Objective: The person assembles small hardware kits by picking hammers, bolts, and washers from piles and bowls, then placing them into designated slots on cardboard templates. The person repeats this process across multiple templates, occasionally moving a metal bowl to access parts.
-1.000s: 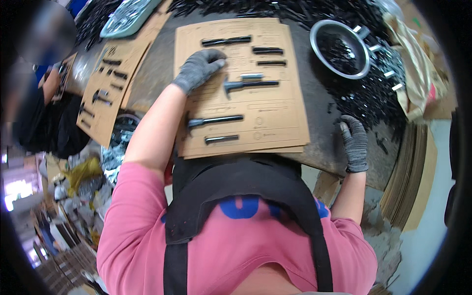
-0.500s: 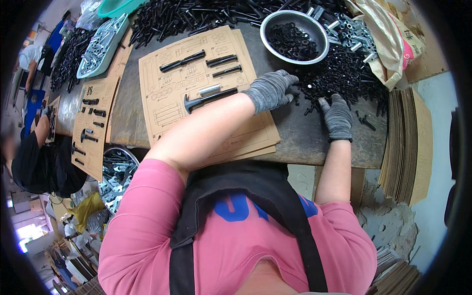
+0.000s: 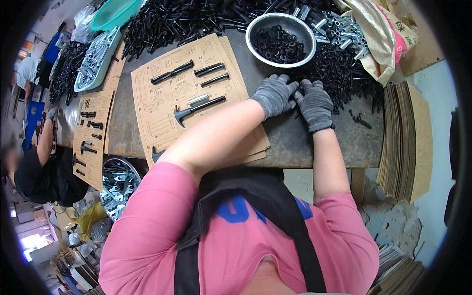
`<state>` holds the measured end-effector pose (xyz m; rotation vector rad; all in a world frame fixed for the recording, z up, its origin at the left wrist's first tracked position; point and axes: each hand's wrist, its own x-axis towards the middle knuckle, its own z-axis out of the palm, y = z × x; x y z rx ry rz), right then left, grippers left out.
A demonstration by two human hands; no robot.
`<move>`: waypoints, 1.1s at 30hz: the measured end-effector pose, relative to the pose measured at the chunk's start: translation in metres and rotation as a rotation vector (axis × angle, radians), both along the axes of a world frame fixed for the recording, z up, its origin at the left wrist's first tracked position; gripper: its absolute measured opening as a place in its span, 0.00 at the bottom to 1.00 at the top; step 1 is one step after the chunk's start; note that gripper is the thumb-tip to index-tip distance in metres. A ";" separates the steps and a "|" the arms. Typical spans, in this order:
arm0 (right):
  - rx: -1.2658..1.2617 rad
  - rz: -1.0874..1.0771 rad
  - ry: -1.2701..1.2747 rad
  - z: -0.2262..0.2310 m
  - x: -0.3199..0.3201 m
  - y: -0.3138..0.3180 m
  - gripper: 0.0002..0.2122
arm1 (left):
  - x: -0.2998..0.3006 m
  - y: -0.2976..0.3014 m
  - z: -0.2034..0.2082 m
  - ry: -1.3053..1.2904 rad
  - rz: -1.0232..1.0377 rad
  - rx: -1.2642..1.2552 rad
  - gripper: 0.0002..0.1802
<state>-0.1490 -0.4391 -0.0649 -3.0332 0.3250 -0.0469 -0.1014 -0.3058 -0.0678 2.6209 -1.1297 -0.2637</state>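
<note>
My left hand [image 3: 277, 96], in a grey knit glove, reaches across the cardboard sheet to the near edge of a heap of small black screws [image 3: 336, 73]. Its fingers are bent and drawn together. Close against it, my right hand [image 3: 315, 105], gloved alike, has its fingers curled at the same edge of the heap. The fingertips of both hands nearly touch; whatever lies between them is hidden. On the printed cardboard sheet [image 3: 150, 115] left of my hands lie a black T-shaped bolt [image 3: 199, 111], a silver tube [image 3: 198, 100] and several black bolts [image 3: 209, 69].
A metal bowl [image 3: 250, 46] of black nuts or washers stands beyond my hands. Silver tubes [image 3: 344, 34] spill by a sack [image 3: 381, 59]. Stacked cardboard [image 3: 405, 142] stands at the right edge. Another person [image 3: 44, 167] works at far left, beside a second sheet [image 3: 105, 118].
My right hand has moved left, up beside my left hand. My left hand's fingers have drawn in at the heap's edge. The whole view has shifted slightly.
</note>
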 end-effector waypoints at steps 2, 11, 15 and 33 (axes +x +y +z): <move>0.017 0.087 -0.019 0.000 -0.008 -0.003 0.19 | -0.006 0.011 -0.003 -0.027 -0.064 -0.063 0.29; 0.161 0.375 -0.297 -0.014 -0.049 -0.015 0.10 | -0.019 0.032 -0.005 0.059 -0.043 -0.011 0.18; 0.266 0.371 -0.304 -0.009 -0.041 -0.025 0.09 | -0.003 0.036 0.004 0.072 -0.035 -0.129 0.15; 0.007 0.558 -0.081 0.005 -0.013 0.049 0.05 | 0.019 0.088 0.032 0.737 0.428 -0.642 0.16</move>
